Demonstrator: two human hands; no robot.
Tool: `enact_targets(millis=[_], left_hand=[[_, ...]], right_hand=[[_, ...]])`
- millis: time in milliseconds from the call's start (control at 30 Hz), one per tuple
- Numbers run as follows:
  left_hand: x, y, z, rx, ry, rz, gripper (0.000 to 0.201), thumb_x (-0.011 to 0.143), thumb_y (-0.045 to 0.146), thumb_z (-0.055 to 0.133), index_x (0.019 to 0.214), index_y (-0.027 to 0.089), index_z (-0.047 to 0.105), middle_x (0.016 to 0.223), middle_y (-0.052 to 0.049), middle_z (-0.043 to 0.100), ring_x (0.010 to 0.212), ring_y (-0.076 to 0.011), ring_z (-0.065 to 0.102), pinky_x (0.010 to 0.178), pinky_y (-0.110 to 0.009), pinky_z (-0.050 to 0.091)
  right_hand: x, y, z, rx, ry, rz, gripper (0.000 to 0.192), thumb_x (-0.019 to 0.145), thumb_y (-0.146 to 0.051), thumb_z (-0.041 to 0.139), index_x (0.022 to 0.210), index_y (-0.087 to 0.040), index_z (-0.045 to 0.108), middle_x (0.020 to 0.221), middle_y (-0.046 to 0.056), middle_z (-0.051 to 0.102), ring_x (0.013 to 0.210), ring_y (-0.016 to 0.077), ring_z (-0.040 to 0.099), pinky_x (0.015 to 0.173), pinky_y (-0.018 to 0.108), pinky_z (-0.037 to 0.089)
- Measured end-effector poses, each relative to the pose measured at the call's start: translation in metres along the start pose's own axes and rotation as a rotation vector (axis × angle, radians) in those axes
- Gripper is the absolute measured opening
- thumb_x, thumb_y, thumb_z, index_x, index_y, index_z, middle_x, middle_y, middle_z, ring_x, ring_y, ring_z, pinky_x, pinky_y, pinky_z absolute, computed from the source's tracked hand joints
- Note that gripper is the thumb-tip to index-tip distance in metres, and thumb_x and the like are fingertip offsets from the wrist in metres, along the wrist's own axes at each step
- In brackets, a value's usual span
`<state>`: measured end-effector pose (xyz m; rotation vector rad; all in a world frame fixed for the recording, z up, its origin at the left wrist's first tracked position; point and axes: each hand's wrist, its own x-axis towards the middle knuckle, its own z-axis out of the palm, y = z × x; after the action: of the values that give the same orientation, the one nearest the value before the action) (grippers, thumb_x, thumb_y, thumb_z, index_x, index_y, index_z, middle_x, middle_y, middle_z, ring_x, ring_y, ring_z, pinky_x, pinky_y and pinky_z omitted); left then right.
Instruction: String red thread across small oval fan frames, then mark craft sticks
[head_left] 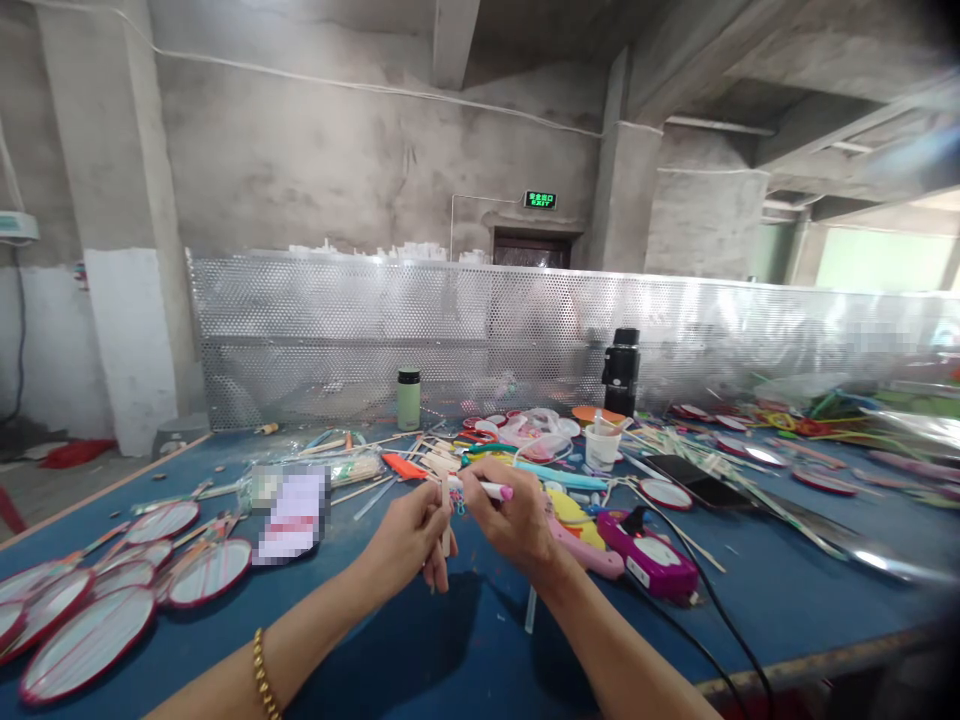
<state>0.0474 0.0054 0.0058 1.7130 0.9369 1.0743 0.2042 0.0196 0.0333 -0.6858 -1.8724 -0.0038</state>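
My left hand is closed on a small flat wooden stick, held upright above the middle of the table. In my right hand is a white pen with a pink end, gripped as for writing. Its left end meets or comes very near the stick; the exact contact is hidden by my fingers. A pink glue gun lies just right of my right hand, next to a purple box-shaped device with black cables.
Several round red-rimmed paddles lie at the left. Wooden sticks, plastic bags and a white cup crowd the middle. A green bottle and black flask stand before a perforated metal panel. A dark phone lies right.
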Motion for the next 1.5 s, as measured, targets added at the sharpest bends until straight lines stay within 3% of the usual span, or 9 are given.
enact_targets(millis=[300, 1500], left_hand=[[0.0005, -0.0006, -0.001, -0.001, 0.001, -0.001, 0.029, 0.091, 0.048, 0.044, 0.081, 0.021, 0.04, 0.049, 0.003, 0.06, 0.036, -0.0133, 0.059, 0.034, -0.018, 0.036], [-0.0016, 0.0029, 0.0004, 0.009, 0.005, -0.002, 0.032, 0.09, 0.05, 0.046, 0.079, 0.021, 0.04, 0.048, 0.004, 0.059, 0.034, -0.0122, 0.057, 0.034, -0.017, 0.035]], right_hand=[[-0.0007, 0.0009, 0.0002, -0.001, 0.018, 0.0, 0.025, 0.091, -0.023, 0.049, 0.068, -0.016, 0.059, 0.061, 0.0, 0.059, 0.054, 0.0096, 0.048, 0.056, 0.023, 0.035], [0.0022, 0.0012, -0.0001, 0.0, 0.047, 0.04, 0.024, 0.09, -0.023, 0.048, 0.069, -0.018, 0.06, 0.065, 0.001, 0.062, 0.057, 0.0115, 0.051, 0.058, 0.024, 0.038]])
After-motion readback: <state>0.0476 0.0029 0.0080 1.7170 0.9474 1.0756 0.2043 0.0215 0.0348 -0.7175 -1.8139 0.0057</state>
